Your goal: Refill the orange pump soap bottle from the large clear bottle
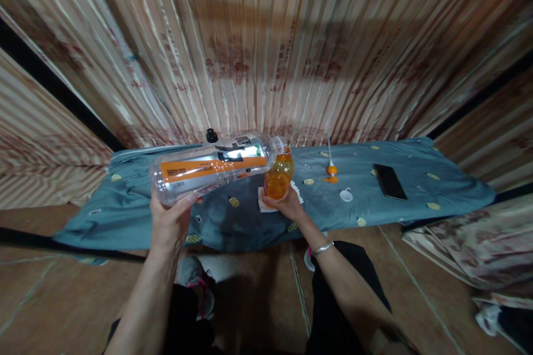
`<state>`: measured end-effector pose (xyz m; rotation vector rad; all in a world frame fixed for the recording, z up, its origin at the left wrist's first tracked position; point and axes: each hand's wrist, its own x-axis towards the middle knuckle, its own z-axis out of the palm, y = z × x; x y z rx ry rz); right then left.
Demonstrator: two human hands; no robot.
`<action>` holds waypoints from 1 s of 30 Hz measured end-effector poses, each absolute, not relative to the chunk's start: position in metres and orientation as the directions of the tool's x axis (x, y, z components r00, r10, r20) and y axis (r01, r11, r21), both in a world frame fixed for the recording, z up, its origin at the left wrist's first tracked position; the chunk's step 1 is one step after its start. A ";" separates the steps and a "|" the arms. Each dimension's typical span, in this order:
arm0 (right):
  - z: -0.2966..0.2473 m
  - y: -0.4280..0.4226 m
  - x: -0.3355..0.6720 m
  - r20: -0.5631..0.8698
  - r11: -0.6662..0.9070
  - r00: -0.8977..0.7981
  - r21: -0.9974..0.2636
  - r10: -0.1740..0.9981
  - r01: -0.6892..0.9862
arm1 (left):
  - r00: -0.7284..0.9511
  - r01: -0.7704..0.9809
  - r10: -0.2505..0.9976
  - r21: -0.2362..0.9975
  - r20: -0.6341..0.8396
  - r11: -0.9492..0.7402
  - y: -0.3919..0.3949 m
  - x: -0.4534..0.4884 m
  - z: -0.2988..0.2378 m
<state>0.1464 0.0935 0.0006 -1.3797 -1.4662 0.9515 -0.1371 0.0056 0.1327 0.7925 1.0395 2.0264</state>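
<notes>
A large clear plastic bottle (212, 163) with an orange and silver label lies tipped almost level in my left hand (172, 216), which is closed around its base end. Its neck meets the mouth of a small orange see-through bottle (278, 177). My right hand (285, 203) wraps around the lower part of that upright orange bottle. Under the orange bottle is a white tissue (265, 203). To the right lies an orange pump head (331, 172) with a pale tube. Whether any liquid is flowing between the bottles I cannot make out.
The bench carries a blue-green cloth (225, 227) with yellow pineapple prints. A black cap or pump top (211, 135) sits at the back edge. A small white cap (346, 194) and a black phone (390, 182) lie right. Behind hangs a striped curtain (258, 55); dark poles flank it.
</notes>
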 end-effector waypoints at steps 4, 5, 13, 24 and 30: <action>0.001 0.093 0.147 0.086 0.082 -0.001 -0.947 0.996 0.310 | -0.555 -0.303 0.807 0.854 0.203 -0.423 0.006 -0.138 0.132; 0.001 0.093 0.147 0.084 0.081 -0.002 -0.947 0.996 0.310 | -0.557 -0.300 0.805 0.854 0.206 -0.426 0.005 -0.138 0.132; 0.002 0.092 0.145 0.080 0.070 0.017 -0.946 0.997 0.317 | -0.540 -0.276 0.808 0.857 0.236 -0.436 0.005 -0.138 0.133; 0.009 0.090 0.144 0.058 0.054 0.003 -0.946 0.998 0.320 | -0.524 -0.260 0.815 0.864 0.249 -0.431 0.004 -0.138 0.133; 0.008 0.091 0.144 0.092 0.084 0.010 -0.944 0.996 0.319 | -0.539 -0.283 0.811 0.858 0.227 -0.429 0.006 -0.139 0.129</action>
